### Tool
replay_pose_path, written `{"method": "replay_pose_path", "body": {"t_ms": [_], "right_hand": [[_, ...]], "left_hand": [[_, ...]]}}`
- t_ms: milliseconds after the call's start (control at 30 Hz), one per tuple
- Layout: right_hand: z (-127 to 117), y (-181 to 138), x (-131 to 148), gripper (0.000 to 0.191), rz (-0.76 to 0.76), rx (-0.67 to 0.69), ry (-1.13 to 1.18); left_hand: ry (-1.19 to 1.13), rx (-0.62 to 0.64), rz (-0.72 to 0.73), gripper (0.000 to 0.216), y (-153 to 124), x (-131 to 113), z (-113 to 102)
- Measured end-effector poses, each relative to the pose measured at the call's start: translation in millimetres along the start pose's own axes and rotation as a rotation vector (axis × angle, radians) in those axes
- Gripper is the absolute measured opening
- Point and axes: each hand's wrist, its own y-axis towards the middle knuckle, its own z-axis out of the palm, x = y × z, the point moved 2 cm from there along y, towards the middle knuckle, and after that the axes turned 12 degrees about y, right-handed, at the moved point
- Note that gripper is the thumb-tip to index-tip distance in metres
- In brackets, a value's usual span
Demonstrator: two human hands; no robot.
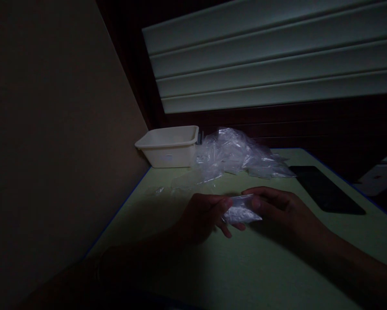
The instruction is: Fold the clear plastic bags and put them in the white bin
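Between my two hands is a small clear plastic bag [243,212] with something whitish or shiny inside that I cannot make out. My left hand [203,215] pinches its upper left corner between thumb and fingers, with other fingers showing below and behind it. At the upper right corner, my right hand [282,207] grips the bag with thumb and fingers. The bag is held a little above the table, its top edge roughly level. Behind it lies a heap of clear plastic bags [237,150], and flat clear plastic [187,178] reaches toward my left hand.
A cream plastic tub [170,155] stands at the back left, against the wall [67,107]. On the right of the pale green table [245,267] lies a dark flat tablet or phone [327,189]. A whitish device [379,174] is beyond the right edge. Slatted panels [264,56] rise behind.
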Motion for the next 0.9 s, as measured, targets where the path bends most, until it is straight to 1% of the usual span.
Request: {"method": "replay_pose_path", "body": {"t_ms": [133,333,500,567,700,900], "right_hand": [[-0.6,0.6,-5.0,0.029,0.022,0.064,0.007],[1.6,-0.3,-0.8,0.029,0.011,0.021,-0.018],[0.2,1.1,2.1,0.031,-0.014,-0.001,-0.008],[-1.3,1.8,2.2,0.030,-0.020,-0.013,0.002],[-2.5,2.3,2.3,0.029,-0.014,-0.043,0.021],[-5.1,4.9,-2.4,0.025,-0.003,-0.002,0.054]], "left_hand": [[-0.013,-0.028,0.029,0.043,-0.4,-1.5,0.3],[-0.003,-0.024,-0.008,0.045,0.6,1.9,-0.2],[-0.096,0.035,-0.026,0.052,1.8,0.3,-1.2],[-0.104,0.057,-0.052,0.048,2.1,0.9,-0.6],[-0.089,0.025,-0.114,0.035,3.3,6.1,0.0],[-0.142,0.002,-0.158,0.032,4.8,8.5,-1.7]]}}
